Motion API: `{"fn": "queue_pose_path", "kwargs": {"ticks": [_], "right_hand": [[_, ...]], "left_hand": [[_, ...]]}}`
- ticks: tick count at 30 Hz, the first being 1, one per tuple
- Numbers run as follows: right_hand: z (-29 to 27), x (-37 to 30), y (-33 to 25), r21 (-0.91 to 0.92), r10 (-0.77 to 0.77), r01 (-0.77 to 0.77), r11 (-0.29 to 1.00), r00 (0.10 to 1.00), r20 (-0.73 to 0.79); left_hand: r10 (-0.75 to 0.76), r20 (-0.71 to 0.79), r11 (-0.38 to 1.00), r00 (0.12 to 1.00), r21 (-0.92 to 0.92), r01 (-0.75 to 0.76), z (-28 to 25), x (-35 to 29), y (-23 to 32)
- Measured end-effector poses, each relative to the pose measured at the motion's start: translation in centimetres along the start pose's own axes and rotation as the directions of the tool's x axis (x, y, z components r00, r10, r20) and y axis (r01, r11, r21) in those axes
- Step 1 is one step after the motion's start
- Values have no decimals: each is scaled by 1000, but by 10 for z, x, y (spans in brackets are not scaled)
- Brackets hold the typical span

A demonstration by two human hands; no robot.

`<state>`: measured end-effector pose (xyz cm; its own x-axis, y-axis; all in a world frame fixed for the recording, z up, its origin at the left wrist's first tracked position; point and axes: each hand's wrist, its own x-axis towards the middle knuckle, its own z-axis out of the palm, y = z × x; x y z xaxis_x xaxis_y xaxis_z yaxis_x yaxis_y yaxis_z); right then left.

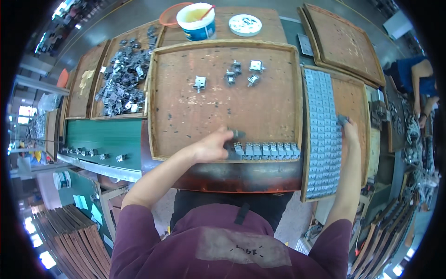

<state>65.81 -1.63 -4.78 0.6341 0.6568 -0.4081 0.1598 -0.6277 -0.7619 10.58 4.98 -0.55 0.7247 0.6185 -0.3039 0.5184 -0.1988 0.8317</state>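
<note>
My left hand (214,145) reaches into the large wooden tray (225,43) in front of me. Its fingertips, which have dark coverings, are spread apart beside the left end of a row of small metal box-shaped parts (265,150). My right hand (350,129) is over the right-hand wooden tray (367,100), with the fingers drawn together at the edge of a block of closely packed metal parts (323,116). Whatever it may pinch blends with its dark fingertips. Several loose metal parts, one of them a bright boxy piece (200,83), lie toward the large tray's far side.
At the left, a wooden tray holds a heap of metal parts (123,76). More parts sit on a green conveyor belt (104,132). A bucket (195,23) and a white round lid (245,24) stand behind the large tray. Another person (416,76) is at the far right.
</note>
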Motion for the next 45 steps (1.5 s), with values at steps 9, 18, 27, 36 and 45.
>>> {"fn": "queue_pose_path", "kwargs": {"ticks": [9, 18, 27, 36, 45], "right_hand": [[12, -47, -33, 655, -24, 251, 713, 942, -335], [53, -157, -38, 772, -345, 325, 546, 927, -146], [138, -295, -106, 662, -489, 300, 687, 865, 116], [134, -351, -121, -116, -789, 855, 506, 513, 338], [142, -350, -112, -325, -905, 925, 197, 299, 303]], "left_hand": [[-32, -756, 740, 654, 422, 524, -97, 53, -3], [-234, -644, 920, 729, -390, -49, -70, 22, -17], [-22, -345, 260, 938, -908, -328, 14, -59, 61], [73, -252, 587, 965, -771, -246, 25, -98, 95], [163, -438, 818, 884, -441, -369, 60, -95, 112]]}}
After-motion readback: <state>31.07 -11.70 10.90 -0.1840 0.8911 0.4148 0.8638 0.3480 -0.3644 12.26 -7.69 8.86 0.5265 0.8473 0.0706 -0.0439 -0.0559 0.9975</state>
